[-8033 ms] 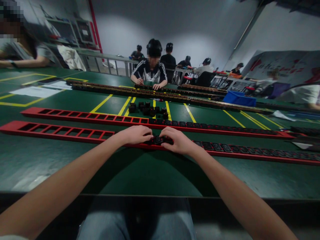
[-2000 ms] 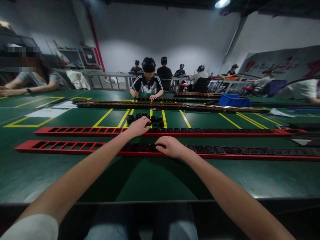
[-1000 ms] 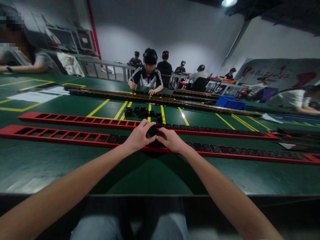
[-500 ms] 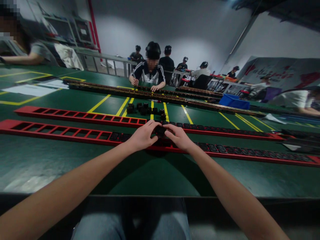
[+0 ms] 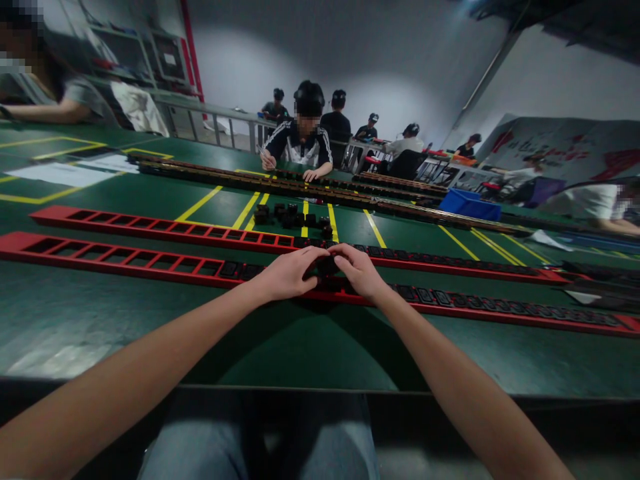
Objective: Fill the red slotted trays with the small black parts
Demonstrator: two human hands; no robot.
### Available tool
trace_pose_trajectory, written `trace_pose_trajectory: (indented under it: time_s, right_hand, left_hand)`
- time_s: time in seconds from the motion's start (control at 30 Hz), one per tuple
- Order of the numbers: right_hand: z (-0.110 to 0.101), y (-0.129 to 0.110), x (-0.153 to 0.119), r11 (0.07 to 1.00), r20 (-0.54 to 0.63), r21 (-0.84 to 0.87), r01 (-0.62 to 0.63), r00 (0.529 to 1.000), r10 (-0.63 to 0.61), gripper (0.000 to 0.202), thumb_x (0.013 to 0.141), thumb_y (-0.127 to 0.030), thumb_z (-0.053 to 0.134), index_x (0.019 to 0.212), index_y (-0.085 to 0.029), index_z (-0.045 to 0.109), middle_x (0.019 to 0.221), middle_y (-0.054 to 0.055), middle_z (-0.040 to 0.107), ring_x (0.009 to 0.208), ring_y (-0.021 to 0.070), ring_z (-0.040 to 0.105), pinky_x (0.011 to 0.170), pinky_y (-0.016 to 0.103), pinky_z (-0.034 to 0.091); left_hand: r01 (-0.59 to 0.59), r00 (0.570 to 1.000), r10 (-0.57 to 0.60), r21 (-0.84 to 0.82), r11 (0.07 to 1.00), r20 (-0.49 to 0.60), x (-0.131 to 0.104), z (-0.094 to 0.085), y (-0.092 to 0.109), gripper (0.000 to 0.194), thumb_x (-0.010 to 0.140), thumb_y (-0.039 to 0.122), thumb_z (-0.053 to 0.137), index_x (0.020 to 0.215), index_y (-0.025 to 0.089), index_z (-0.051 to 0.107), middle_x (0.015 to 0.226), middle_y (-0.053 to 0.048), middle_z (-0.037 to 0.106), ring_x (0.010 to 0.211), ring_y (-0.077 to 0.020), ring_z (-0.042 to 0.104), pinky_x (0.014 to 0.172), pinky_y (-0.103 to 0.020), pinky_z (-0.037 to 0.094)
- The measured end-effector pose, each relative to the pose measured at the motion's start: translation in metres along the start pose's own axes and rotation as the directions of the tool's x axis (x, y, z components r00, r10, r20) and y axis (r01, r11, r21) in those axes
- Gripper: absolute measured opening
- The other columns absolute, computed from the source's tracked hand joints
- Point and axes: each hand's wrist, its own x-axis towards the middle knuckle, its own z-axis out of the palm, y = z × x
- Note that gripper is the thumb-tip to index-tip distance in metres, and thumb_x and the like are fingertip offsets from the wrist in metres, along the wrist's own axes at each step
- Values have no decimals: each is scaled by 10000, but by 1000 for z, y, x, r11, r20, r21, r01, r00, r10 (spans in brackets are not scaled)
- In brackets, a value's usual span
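Note:
Between my two hands is a small black block-like part (image 5: pixel 327 267), its exact kind too dark to make out. My left hand (image 5: pixel 290 272) is curled round its left side, thumb below and fingers above. On the other side my right hand (image 5: pixel 359 270) pinches it, fingertips close to those of the left. Both hands are over the nearer long red frame (image 5: pixel 165 265). That frame has bare openings at the left and black square parts (image 5: pixel 443 297) seated along the right. Behind it lies a second red frame (image 5: pixel 200 232), filled likewise towards the right.
Several loose black parts (image 5: pixel 290 216) lie on the green table (image 5: pixel 240 347) beyond the frames. Farther back stretch long dark rails (image 5: pixel 300 190), with a blue bin (image 5: pixel 470 203) at right. A person (image 5: pixel 309 137) sits opposite, holding a thin tool. White papers (image 5: pixel 55 175) lie at left.
Both hands have shifted slightly around the black part, which sits a little lower and farther right. The person opposite has raised the thin tool slightly.

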Motion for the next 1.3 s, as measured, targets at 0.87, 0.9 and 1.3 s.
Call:
trace_pose_trajectory:
  time_s: [0.87, 0.9, 1.3]
  right_hand:
    - [5, -6, -1, 972, 70, -235, -23, 997, 41, 298, 949, -281, 459, 693, -177, 573, 658, -5, 569, 625, 130, 502, 585, 249, 319]
    - [5, -5, 0, 970, 79, -244, -23, 996, 44, 301, 948, -272, 460, 688, -176, 578, 653, -5, 569, 621, 129, 499, 582, 249, 315]
    - [7, -6, 1, 950, 116, -311, -17, 992, 56, 262, 931, -194, 487, 731, -163, 654, 703, 22, 633, 660, 143, 525, 632, 251, 347]
  left_hand:
    - [26, 988, -38, 84, 996, 150, 0, -4, 11, 418, 848, 365, 684, 1212, 221, 536, 1231, -73, 636, 1129, -262, 618, 910, -368, 508]
    - [23, 987, -37, 88, 996, 154, 1, -4, 11, 400, 850, 380, 685, 1188, 220, 543, 1203, -69, 642, 1107, -260, 624, 895, -365, 509]
    - [1, 980, -34, 166, 986, 197, 1, -4, 11, 331, 858, 427, 684, 1072, 220, 539, 1120, -50, 629, 1035, -243, 624, 811, -331, 491]
